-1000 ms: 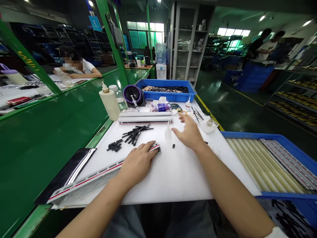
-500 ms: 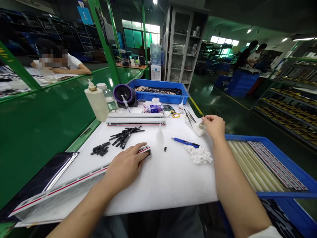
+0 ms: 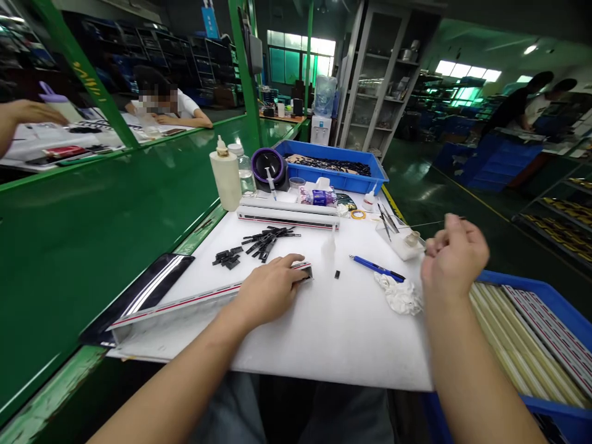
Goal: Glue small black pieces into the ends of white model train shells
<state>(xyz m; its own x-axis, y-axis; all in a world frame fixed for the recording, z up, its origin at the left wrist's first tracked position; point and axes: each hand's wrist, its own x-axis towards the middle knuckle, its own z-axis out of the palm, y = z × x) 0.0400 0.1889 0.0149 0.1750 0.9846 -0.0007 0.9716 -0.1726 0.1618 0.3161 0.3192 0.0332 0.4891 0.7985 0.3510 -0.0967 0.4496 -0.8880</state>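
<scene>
Partly beneath left hand (image 3: 271,288), striped channel (image 3: 178,316)

Striped shell (image 3: 182,308) — smooth-faced; tissue (image 3: 401,297) — crumpled matt paper; black panel (image 3: 139,296) glossy.

White worktop (image 3: 342,345) w/ red-striped channel (image 3: 180,316), blk strips (image 3: 264,242) (loose heap), blue pen (image 3: 375,267), crumpled tissue (image 3: 403,298).

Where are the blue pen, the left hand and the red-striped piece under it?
Blue pen (image 3: 377,267): head view, middle of the barrel.
Left hand (image 3: 269,290): head view, back of the hand.
Red-striped piece (image 3: 185,305): head view, long striped side.
</scene>
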